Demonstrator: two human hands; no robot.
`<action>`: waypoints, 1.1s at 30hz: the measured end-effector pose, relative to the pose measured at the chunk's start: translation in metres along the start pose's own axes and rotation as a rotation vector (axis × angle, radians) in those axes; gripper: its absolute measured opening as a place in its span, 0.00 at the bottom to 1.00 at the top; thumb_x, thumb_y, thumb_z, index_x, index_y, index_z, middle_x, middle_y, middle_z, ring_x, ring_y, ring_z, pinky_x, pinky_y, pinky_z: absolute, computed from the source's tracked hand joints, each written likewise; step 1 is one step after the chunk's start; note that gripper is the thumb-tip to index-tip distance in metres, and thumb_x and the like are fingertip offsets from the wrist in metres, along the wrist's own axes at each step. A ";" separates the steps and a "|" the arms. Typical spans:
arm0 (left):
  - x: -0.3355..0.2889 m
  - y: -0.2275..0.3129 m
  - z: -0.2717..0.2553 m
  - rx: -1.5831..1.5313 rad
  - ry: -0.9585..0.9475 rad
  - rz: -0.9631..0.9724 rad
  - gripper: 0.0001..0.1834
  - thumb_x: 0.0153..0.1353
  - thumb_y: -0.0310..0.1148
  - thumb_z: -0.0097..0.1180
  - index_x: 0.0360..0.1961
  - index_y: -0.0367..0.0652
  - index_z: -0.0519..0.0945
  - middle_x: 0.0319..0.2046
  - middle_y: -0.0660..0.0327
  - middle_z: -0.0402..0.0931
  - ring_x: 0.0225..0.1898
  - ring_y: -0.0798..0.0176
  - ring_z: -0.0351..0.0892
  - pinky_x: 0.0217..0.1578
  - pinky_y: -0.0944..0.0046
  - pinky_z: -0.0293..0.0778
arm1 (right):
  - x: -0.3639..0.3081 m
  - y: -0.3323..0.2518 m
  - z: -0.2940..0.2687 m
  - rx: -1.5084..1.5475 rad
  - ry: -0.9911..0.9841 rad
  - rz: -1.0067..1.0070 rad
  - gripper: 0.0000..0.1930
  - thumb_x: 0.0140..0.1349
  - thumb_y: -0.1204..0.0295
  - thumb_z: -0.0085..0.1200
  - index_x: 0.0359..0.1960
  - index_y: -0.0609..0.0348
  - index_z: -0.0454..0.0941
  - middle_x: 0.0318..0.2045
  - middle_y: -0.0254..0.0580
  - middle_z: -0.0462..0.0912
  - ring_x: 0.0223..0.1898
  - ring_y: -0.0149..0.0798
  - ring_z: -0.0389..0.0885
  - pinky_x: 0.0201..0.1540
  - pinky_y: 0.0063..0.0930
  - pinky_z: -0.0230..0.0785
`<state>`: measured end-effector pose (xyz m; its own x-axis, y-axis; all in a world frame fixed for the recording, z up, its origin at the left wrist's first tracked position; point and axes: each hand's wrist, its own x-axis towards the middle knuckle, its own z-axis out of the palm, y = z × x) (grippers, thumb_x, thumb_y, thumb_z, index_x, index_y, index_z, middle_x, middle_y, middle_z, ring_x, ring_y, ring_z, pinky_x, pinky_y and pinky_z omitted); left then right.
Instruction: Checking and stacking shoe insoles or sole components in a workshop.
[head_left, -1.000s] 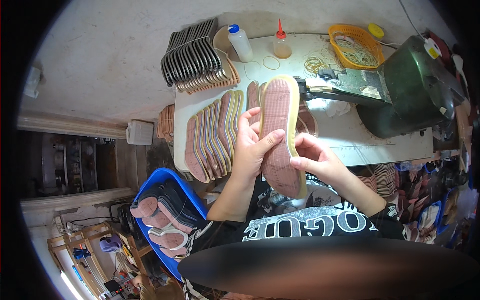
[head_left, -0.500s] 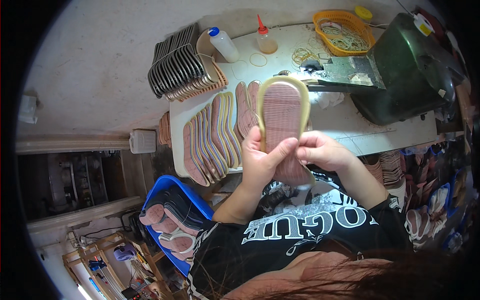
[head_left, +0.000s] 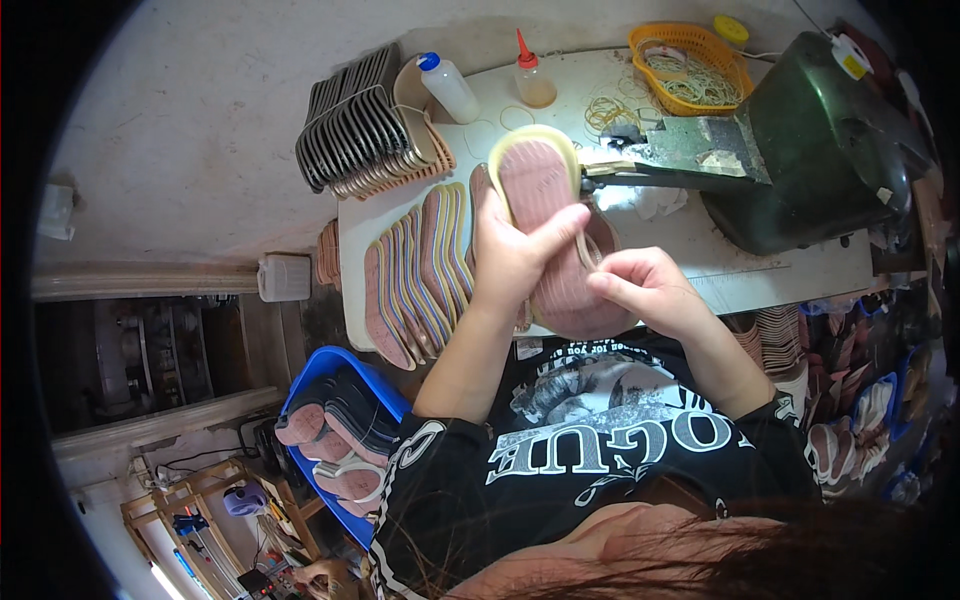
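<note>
My left hand (head_left: 515,250) is wrapped round the middle of a pink shoe insole (head_left: 540,180) with a pale yellow rim, its thumb lying across the top. The insole is held up over the table's near edge, tilted with its far end leaning left. At the insole's right side, my right hand (head_left: 645,285) pinches a thin cream strip (head_left: 589,250) that bows out from the edge. Just left of my left hand, a row of similar insoles (head_left: 425,270) leans on the white table (head_left: 720,275). Part of another pink piece shows behind the held insole.
A dark green machine (head_left: 825,140) stands on the right, its arm reaching toward the insole. Behind are a yellow basket (head_left: 744,90) of bands, a red-tipped bottle (head_left: 536,88), a blue-capped bottle (head_left: 450,92) and tied black soles (head_left: 350,115). A blue bin (head_left: 300,465) stands lower left.
The insole has tilted, its far end swinging left and its near end right. My right hand has moved slightly down and right, and the cream strip now shows bowed away from the edge.
</note>
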<state>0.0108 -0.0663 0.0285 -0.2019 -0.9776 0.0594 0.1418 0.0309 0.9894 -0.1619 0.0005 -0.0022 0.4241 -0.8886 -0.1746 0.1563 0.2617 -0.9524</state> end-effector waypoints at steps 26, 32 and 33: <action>0.137 -0.035 0.023 0.922 0.068 0.141 0.30 0.49 0.51 0.62 0.38 0.30 0.79 0.44 0.44 0.73 0.52 0.44 0.65 0.56 0.52 0.62 | 0.011 0.004 -0.007 0.403 0.176 0.068 0.17 0.65 0.67 0.51 0.47 0.70 0.73 0.32 0.51 0.83 0.29 0.38 0.84 0.32 0.28 0.79; 0.159 -0.043 0.006 0.980 -0.021 -0.029 0.38 0.59 0.58 0.51 0.48 0.26 0.76 0.55 0.36 0.66 0.60 0.42 0.59 0.62 0.51 0.54 | 0.027 0.003 0.002 0.460 0.246 -0.012 0.17 0.66 0.64 0.50 0.43 0.72 0.75 0.29 0.53 0.83 0.29 0.38 0.84 0.34 0.28 0.78; 0.160 -0.046 0.006 0.982 -0.032 -0.036 0.38 0.59 0.58 0.51 0.48 0.26 0.76 0.55 0.36 0.66 0.60 0.42 0.59 0.62 0.51 0.54 | 0.030 0.001 0.003 0.459 0.260 -0.014 0.18 0.66 0.64 0.50 0.42 0.72 0.76 0.30 0.53 0.83 0.28 0.38 0.84 0.34 0.28 0.78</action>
<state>-0.0336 -0.2229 -0.0063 -0.2186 -0.9757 0.0162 -0.7306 0.1746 0.6601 -0.1466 -0.0254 -0.0076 0.1931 -0.9421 -0.2742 0.5600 0.3353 -0.7576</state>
